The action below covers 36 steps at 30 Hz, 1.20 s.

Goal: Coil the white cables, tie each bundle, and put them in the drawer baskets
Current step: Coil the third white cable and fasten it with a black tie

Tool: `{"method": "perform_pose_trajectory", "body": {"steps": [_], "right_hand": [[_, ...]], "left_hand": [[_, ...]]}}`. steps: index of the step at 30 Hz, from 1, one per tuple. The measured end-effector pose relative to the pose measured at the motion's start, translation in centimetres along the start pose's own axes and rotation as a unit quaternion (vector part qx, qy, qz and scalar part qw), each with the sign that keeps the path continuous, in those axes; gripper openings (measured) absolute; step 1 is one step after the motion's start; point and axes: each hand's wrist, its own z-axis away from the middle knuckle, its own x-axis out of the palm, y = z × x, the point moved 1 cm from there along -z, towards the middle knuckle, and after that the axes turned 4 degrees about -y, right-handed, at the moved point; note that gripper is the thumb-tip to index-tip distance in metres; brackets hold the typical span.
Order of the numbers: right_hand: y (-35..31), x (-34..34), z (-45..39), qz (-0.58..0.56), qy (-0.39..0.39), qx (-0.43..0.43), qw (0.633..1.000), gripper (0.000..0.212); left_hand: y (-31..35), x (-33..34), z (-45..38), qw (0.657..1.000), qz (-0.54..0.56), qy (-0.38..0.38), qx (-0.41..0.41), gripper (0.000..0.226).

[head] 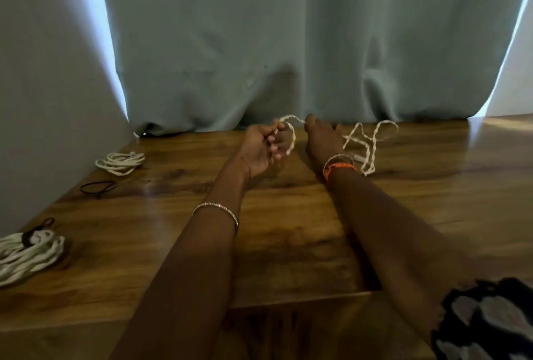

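Nearest us on the left edge of the bench (288, 244) sits a tied bundle (28, 253) of white cable with a dark band round its top, so we'd guess that one just needs putting away; a bit further along the same side lies a loose black tie (96, 187), probably waiting for the next bundle, and past it a second coil (121, 162) that doesn't look tied as far as we can tell; no drawer or baskets in view, so stowing has to wait. Out in the middle, the left hand (261, 149) has its grip closed round a loop of the loose cable (366, 140), fingers curled so the coil stays put; the right hand (321, 139) pinches the strand just beside it, feeding the next turn, we reckon. The rest of that cable trails in slack kinks on the bench behind the right wrist, well apart from the other coils; those kinks could snag as they get drawn in. Behind everything a grey-green curtain (288, 42) hangs down to the bench's back edge, close to the hands.
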Motion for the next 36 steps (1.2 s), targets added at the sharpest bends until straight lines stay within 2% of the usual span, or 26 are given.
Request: {"method": "perform_pose_trajectory", "body": {"steps": [3, 6, 7, 9, 10, 12, 15, 17, 20, 21, 24, 26, 27, 30, 33, 34, 36], "right_hand": [[-0.9, 0.2, -0.2, 0.003, -0.018, -0.028, 0.999, 0.042], [-1.1, 0.3, 0.2, 0.004, -0.022, -0.069, 0.997, 0.033], [-1.2, 0.5, 0.3, -0.027, -0.018, -0.066, 0.997, 0.028], [-2.0, 0.1, 0.4, -0.208, -0.027, -0.023, 0.978, 0.021], [-2.6, -0.3, 0.3, -0.331, -0.055, 0.009, 0.942, 0.017], [-3.9, -1.5, 0.1, -0.546, -0.128, 0.076, 0.825, 0.013], [-4.7, -3.3, 0.3, -0.71, -0.239, 0.119, 0.652, 0.024], [-4.7, -3.6, 0.6, -0.753, -0.281, 0.085, 0.589, 0.029], [-5.4, -4.0, 1.4, -0.783, -0.314, 0.035, 0.536, 0.03], [-5.5, -4.2, 1.6, -0.777, -0.327, 0.016, 0.537, 0.029], [-5.7, -4.5, 1.7, -0.73, -0.336, -0.023, 0.595, 0.025], [-5.8, -4.2, 1.8, -0.698, -0.342, -0.037, 0.628, 0.021], [-5.9, -4.2, 1.8, -0.69, -0.35, -0.04, 0.632, 0.02], [-5.7, -4.2, 1.9, -0.698, -0.366, -0.051, 0.613, 0.019], [-5.6, -4.8, 1.9, -0.713, -0.319, -0.052, 0.622, 0.015], [-5.8, -4.9, 2.0, -0.707, -0.294, -0.041, 0.642, 0.016], [-5.7, -4.6, 1.7, -0.631, -0.223, -0.03, 0.743, 0.02]], "left_hand": [[0.6, -3.0, 0.6, 0.999, 0.007, 0.031, 0.024, 0.032], [1.1, -4.3, 1.3, 0.997, -0.028, 0.063, 0.037, 0.029], [1.1, -4.0, 1.4, 0.996, -0.046, 0.058, 0.04, 0.03], [0.7, -2.9, 1.2, 0.996, -0.073, 0.042, 0.032, 0.03], [0.5, -2.4, 1.2, 0.996, -0.077, 0.03, 0.026, 0.029], [0.4, -1.5, 1.2, 0.998, -0.063, -0.001, 0.031, 0.023], [0.9, -1.5, 1.7, 0.999, -0.026, -0.013, 0.041, 0.016], [1.2, -1.4, 2.0, 0.999, -0.015, -0.022, 0.038, 0.013], [1.3, -0.8, 2.1, 0.998, 0.039, -0.008, 0.057, 0.013], [1.5, -0.7, 2.1, 0.996, 0.061, -0.001, 0.064, 0.012], [2.0, -1.3, 2.3, 0.995, 0.083, 0.029, 0.056, 0.033], [2.0, -1.9, 2.6, 0.995, 0.083, 0.031, 0.051, 0.036], [2.0, -2.1, 2.8, 0.995, 0.084, 0.026, 0.046, 0.034], [2.1, -2.1, 3.4, 0.997, 0.074, -0.02, 0.02, 0.022], [2.4, -1.8, 3.7, 0.998, 0.026, -0.058, 0.001, 0.014], [2.3, -1.8, 3.7, 0.999, 0.01, -0.041, -0.005, 0.015], [2.1, -2.3, 3.5, 0.999, -0.036, 0.015, -0.01, 0.025]]}}
